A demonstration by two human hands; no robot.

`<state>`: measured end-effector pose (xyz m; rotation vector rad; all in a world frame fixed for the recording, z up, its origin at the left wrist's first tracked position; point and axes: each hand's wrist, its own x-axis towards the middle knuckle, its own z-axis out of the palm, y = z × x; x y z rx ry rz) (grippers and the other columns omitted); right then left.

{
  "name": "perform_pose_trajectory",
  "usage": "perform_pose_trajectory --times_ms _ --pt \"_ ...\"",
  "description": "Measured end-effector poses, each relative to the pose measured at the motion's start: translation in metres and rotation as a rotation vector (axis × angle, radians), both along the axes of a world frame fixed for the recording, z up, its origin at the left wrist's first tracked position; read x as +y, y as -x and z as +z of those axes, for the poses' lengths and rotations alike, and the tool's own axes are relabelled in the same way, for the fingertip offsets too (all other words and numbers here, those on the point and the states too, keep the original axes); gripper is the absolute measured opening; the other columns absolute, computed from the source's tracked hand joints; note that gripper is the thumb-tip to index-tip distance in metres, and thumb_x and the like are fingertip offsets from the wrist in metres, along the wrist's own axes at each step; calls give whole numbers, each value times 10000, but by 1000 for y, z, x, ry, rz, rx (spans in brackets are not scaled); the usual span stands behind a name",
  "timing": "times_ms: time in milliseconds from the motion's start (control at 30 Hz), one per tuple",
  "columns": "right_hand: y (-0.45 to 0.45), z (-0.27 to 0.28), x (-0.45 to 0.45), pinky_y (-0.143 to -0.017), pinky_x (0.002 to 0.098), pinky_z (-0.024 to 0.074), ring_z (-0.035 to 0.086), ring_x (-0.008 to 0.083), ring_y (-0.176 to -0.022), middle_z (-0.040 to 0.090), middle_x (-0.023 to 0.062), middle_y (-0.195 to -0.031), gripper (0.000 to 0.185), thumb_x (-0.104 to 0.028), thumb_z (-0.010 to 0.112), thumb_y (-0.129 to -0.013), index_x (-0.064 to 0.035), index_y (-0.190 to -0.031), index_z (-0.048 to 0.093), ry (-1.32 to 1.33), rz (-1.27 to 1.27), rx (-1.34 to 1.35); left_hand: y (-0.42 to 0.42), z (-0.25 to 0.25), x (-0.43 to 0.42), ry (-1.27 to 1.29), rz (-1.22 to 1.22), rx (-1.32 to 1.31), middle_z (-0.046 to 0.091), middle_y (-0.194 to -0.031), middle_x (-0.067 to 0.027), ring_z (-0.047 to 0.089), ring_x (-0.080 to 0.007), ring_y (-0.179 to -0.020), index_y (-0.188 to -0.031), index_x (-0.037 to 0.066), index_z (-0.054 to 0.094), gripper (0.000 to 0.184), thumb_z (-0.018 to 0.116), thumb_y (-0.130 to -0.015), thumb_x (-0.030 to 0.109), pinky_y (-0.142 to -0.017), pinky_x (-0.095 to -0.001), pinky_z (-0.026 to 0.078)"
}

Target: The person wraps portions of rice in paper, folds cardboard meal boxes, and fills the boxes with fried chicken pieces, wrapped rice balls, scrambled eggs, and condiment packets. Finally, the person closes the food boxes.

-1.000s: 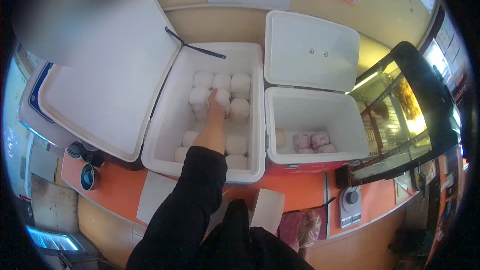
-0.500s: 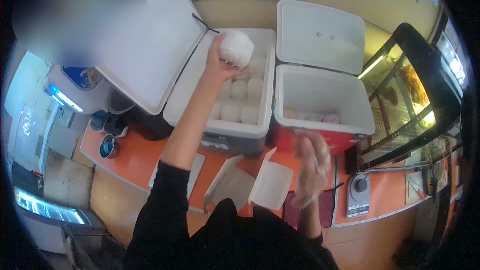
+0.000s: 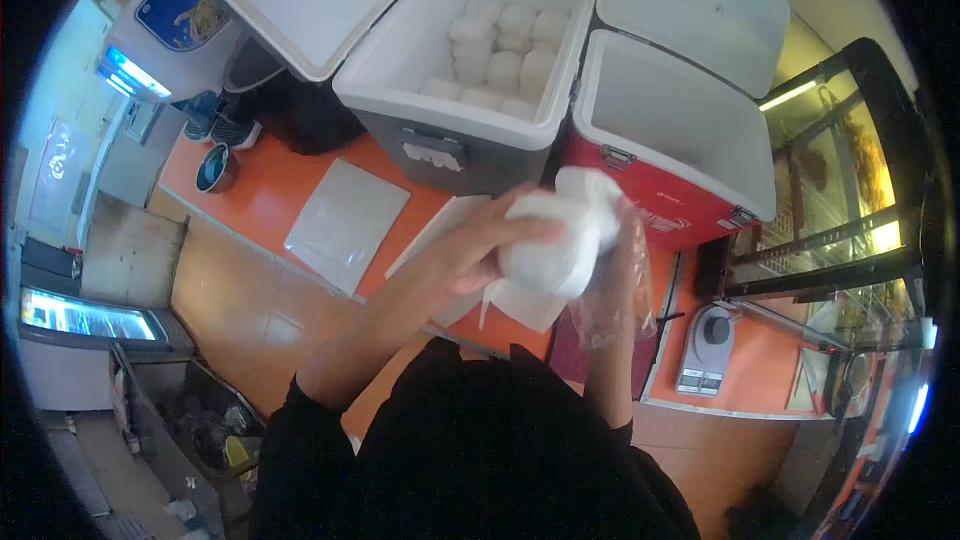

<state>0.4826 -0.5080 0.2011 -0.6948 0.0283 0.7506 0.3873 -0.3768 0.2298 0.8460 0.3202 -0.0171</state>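
From where I stand, the white bundle (image 3: 550, 252) is up in the air between the person's hands, above the orange counter (image 3: 268, 202) and in front of the two open coolers. It looks plump and rounded, plain white all over, with a soft, papery surface that catches the light on top and falls into pale grey shadow lower down. Its outline is a little blurred. On its upper right side a smaller white lobe (image 3: 588, 186) sticks up, with a shadowed fold between the two; I can't tell whether that is loose wrapping or a second piece.

The bare left hand (image 3: 488, 245) has it from the side, fingers bent around it, one fingertip lying across the white surface. The right hand (image 3: 622, 232) is at the far side in a loose, crinkled clear plastic glove (image 3: 640, 285); the bundle covers most of its fingers, so I can't tell whether they are spread or pinching.

Just below the bundle are pale open cartons (image 3: 525, 306), with a maroon cloth (image 3: 570, 348) beside them. Behind, similar white bundles (image 3: 500, 45) sit packed close inside the grey cooler (image 3: 478, 160), next to the red cooler (image 3: 655, 180).
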Motion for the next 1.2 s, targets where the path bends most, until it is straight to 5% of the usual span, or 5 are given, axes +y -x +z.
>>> perform_pose_trajectory --times_ms 333,433,667,867,1200 --pt "-26 -139 -48 -962 369 401 548 276 -1095 577 145 -1139 593 -385 644 -817 7 -1238 502 713 666 -520 89 -107 54 -1426 -271 346 621 -1004 -163 615 -281 -931 -1088 93 590 525 789 -622 230 -816 -366 485" --pt "-33 -233 -36 -970 395 389 534 297 -1105 581 122 -1148 544 -433 601 -837 -77 -1242 534 1022 1020 -1706 84 -200 54 -1561 -311 332 608 -1022 -224 604 -342 -933 -1069 101 610 523 756 -607 297 -836 -413 478" --pt "-49 -189 -13 -968 400 397 543 292 -1036 594 130 -1043 476 -404 506 -901 -92 -1261 510 1276 766 -1646 91 -242 39 -1455 -449 384 579 -1084 -239 533 -353 -1074 -1141 111 585 468 651 -693 230 -948 -447 402" --pt "-100 -265 27 -925 374 441 560 261 -1019 591 141 -1067 383 -308 476 -918 -42 -1189 524 1343 898 -1879 152 -226 -40 -1424 680 337 496 -1138 -282 435 -436 -1130 -1211 71 518 478 607 -756 188 -954 -548 345" --pt "-62 -156 -93 -978 351 416 552 271 -1135 558 109 -1259 408 -213 482 -864 -103 -1254 530 1248 569 -1374 125 -258 -9 -1065 466 334 516 -1147 -243 472 -374 -1106 -1255 46 468 585 665 -737 232 -920 -488 391"
